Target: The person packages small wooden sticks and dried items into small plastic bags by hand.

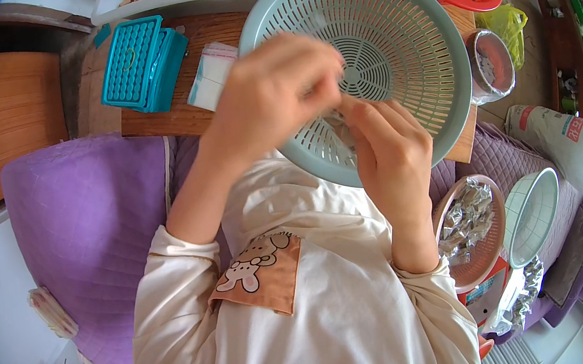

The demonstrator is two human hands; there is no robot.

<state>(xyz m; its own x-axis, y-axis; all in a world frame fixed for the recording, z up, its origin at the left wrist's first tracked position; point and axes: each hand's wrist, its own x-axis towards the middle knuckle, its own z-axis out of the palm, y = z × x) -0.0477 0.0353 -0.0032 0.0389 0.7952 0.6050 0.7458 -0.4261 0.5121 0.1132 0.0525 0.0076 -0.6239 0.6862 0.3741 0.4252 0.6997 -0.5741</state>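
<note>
Small dried fish (338,125), prob. light & brittle, is sitting pinched between both hands over the teal colander (431,58) on the bench (149,120). Left hand (268,96) & right hand (388,150) are nipping it w/ fingertips; best gripping mid-body, gently.

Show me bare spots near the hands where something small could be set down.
Free: the colander's far inner floor, beyond both hands; a wood strip of the table between the teal box and colander. Crowded: right side, with the foil-filled bowl, white bowl and sack.
</note>
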